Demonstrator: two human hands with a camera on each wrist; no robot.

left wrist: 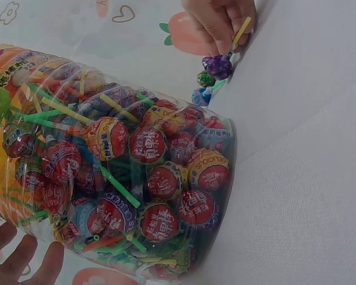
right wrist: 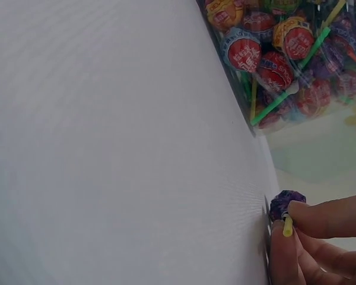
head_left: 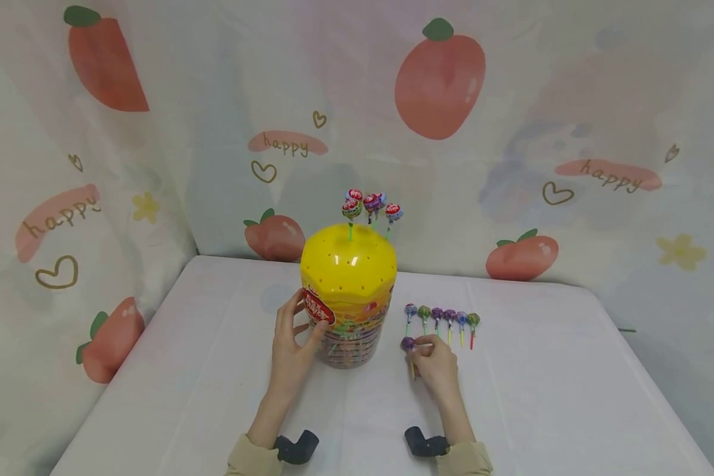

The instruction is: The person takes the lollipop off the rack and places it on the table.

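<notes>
The jar (head_left: 363,325) is stood upright on the table (head_left: 547,396), its yellow lid (head_left: 348,261) topped by several upright lollipops (head_left: 351,210). Its left side is touched by the left hand (head_left: 293,347), the fingers spread and the thumb laid toward the front. To the right of the jar, a purple lollipop (head_left: 408,344) is pinched between thumb and fingers of the right hand (head_left: 437,363); whether the table is touched by it cannot be told. Just beyond, six lollipops (head_left: 437,313) are laid in a row.
</notes>
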